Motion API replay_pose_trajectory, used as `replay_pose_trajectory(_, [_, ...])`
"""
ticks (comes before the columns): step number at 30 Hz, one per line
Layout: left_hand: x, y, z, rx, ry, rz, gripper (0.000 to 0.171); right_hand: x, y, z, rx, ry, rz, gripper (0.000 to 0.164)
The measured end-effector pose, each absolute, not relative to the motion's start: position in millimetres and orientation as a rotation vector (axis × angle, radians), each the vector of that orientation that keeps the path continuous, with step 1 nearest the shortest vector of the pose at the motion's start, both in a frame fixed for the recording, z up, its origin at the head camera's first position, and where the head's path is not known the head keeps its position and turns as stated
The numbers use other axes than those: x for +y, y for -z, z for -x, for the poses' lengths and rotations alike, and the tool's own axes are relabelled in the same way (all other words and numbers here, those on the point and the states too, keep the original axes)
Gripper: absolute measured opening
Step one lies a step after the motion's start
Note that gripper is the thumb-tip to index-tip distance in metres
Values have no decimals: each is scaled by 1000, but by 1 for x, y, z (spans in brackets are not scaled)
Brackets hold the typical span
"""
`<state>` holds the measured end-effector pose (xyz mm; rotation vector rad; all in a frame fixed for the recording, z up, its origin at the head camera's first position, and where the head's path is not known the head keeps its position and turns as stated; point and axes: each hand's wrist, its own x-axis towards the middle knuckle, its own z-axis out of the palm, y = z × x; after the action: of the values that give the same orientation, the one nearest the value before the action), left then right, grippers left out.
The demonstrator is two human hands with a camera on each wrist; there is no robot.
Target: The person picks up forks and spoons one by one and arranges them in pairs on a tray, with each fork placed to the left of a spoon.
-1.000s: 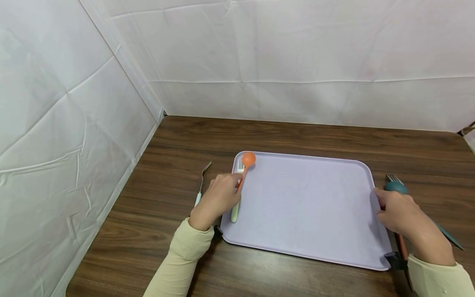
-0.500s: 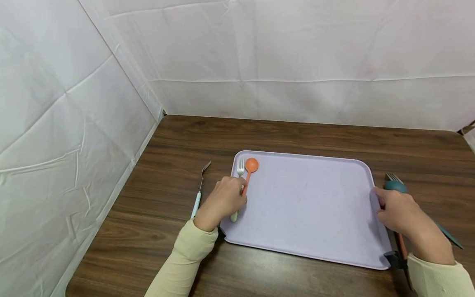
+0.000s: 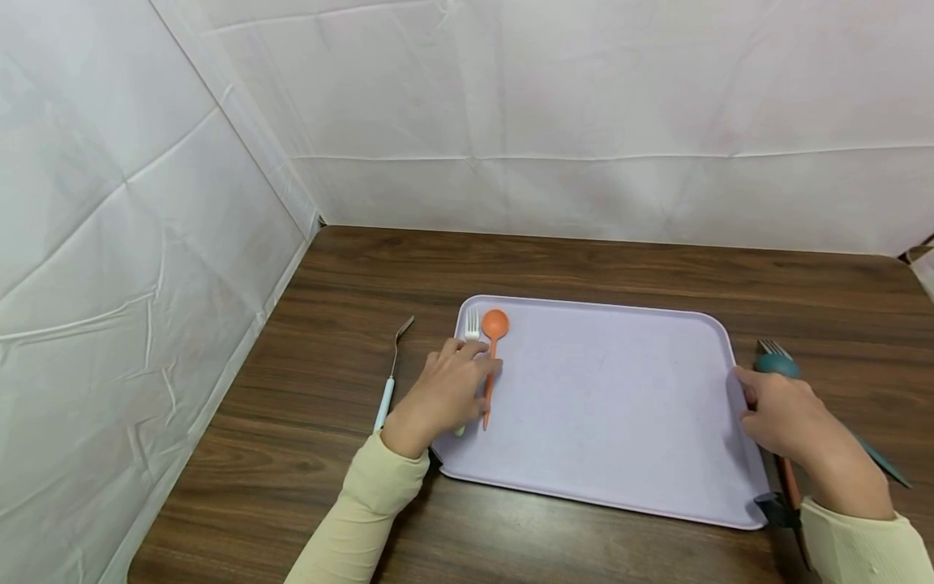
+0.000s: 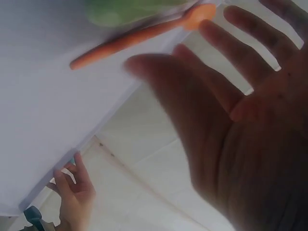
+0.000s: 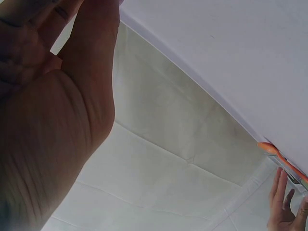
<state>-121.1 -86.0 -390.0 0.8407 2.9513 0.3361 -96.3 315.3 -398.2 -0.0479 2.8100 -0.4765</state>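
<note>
On the left side of the lavender tray (image 3: 606, 405) lie a fork (image 3: 473, 323) with a pale green handle and an orange spoon (image 3: 494, 323), side by side with heads away from the person. My left hand (image 3: 445, 393) hovers over their handles with fingers spread and nothing between them, hiding much of the fork. In the left wrist view the orange spoon (image 4: 130, 42) lies apart from the thumb. My right hand (image 3: 791, 422) holds the tray's right rim with thumb and index finger.
Left of the tray lies a slim utensil (image 3: 387, 397) with a pale blue handle and bent metal head. Beneath and beside the right hand are a teal spoon (image 3: 777, 365), a metal fork head (image 3: 773, 349) and a reddish-brown handle (image 3: 789, 483). White sheets (image 3: 584, 105) enclose the wooden table (image 3: 350, 292).
My left hand has shifted the orange spoon slightly right and toward the person, off the fork, laid it beside the fork and let go. The right hand stays at the tray rim.
</note>
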Motion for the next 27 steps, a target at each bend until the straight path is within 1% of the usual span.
replay_pose_trajectory(6, [-87, 391, 119, 2901, -246, -790, 60, 315, 397, 96, 2804, 471, 35, 60])
replay_pose_trajectory(12, [-89, 391, 119, 2895, -257, -765, 66, 315, 398, 97, 2811, 460, 40, 60])
replay_pose_trajectory(21, [-103, 380, 123, 2917, -395, -654, 60, 316, 399, 98, 2818, 462, 48, 60])
replay_pose_trajectory(27, [-114, 376, 125, 2935, -459, -517, 59, 317, 400, 96, 2827, 477, 69, 60])
